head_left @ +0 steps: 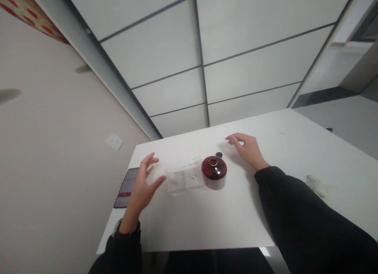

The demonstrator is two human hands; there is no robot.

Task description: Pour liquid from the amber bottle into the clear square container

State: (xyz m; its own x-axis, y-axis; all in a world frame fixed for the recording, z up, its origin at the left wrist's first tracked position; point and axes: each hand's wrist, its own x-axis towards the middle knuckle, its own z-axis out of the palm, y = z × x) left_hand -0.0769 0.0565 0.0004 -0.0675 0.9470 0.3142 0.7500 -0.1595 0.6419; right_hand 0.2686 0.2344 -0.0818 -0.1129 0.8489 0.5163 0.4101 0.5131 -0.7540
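Observation:
A dark red round jar [214, 172] with a small open neck stands on the white table [206, 219]. A clear plastic case [186, 181] lies just left of it, touching it. A small black cap [219, 154] sits behind the jar. My left hand [144, 185] hovers open, fingers spread, just left of the clear case and holds nothing. My right hand [248, 148] rests open on the table to the right of the cap, fingers stretched toward it, empty.
A phone [127, 187] with a lit screen lies at the table's left edge, partly behind my left hand. A grey smudge [315, 184] marks the table at the right. A wall socket [113, 141] sits on the left wall.

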